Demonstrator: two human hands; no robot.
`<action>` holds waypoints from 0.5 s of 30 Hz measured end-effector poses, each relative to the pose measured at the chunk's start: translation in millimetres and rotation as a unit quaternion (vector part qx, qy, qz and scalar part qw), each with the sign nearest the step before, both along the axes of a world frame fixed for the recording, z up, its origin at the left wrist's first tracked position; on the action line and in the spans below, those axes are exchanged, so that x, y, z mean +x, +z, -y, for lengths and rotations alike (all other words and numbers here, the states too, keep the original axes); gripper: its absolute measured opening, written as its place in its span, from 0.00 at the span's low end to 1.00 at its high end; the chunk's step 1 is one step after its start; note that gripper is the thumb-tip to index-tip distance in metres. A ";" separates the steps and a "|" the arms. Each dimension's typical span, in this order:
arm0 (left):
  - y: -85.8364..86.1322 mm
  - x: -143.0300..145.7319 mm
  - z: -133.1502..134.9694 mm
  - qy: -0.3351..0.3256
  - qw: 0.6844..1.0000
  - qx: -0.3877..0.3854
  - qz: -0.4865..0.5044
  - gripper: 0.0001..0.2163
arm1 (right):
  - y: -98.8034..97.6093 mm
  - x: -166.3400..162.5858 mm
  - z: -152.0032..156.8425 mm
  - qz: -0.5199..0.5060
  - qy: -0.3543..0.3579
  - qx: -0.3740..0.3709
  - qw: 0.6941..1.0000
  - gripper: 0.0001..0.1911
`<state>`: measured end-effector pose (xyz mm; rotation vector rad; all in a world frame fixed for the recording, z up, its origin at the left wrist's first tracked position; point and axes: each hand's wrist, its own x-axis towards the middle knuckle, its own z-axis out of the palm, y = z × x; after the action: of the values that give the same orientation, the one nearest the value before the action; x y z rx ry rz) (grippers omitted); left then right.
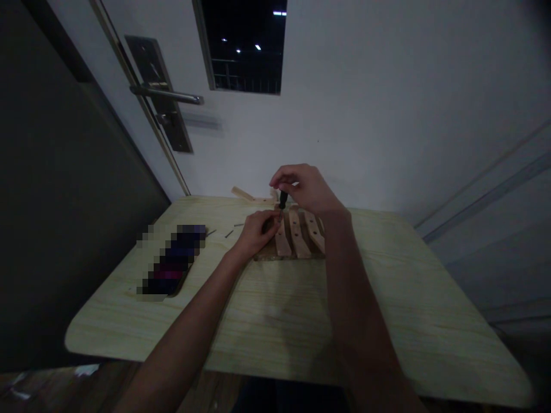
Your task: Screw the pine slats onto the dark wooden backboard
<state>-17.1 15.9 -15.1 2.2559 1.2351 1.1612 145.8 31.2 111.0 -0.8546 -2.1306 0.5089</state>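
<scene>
My right hand (301, 186) is closed on the black handle of a screwdriver (283, 199), which stands nearly upright over a wooden board (269, 253). Low on its left side, my left hand (258, 229) has its thumb and forefinger together at the screwdriver's tip. What those fingers pinch is too small to make out. Curved wooden strips lie side by side on the board: a left strip (283, 244), a middle strip (298, 235) and a right strip (314, 229). Dark holes show in them. My right forearm covers the board's right end.
A loose wooden strip (243, 194) lies behind my hands by the wall. Several screws (229, 234) are scattered left of my left hand, near a phone (189, 246) with a blurred screen. A door with a metal handle (172, 94) rises behind the pale table (267, 321).
</scene>
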 end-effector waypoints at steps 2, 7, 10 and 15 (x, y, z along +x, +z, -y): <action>-0.7 0.0 -0.3 -0.002 1.000 0.003 0.001 0.14 | -1.3 -1.0 -1.5 -0.011 -0.009 0.001 1.000 0.08; -2.1 0.2 -0.9 0.000 1.000 0.007 0.006 0.14 | -3.4 -2.7 -3.3 -0.013 -0.034 0.014 0.999 0.04; -0.9 0.3 -0.2 0.000 1.000 0.005 0.003 0.14 | -2.5 -1.8 -3.0 -0.005 -0.051 0.015 0.999 0.02; 0.9 0.0 1.2 -0.005 1.000 0.003 0.011 0.14 | -3.0 5.8 -4.2 0.018 -0.022 0.004 1.000 0.03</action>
<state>-17.1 14.7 -14.2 2.2453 1.2113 1.1851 151.6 35.4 107.9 -0.9108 -2.1406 0.4639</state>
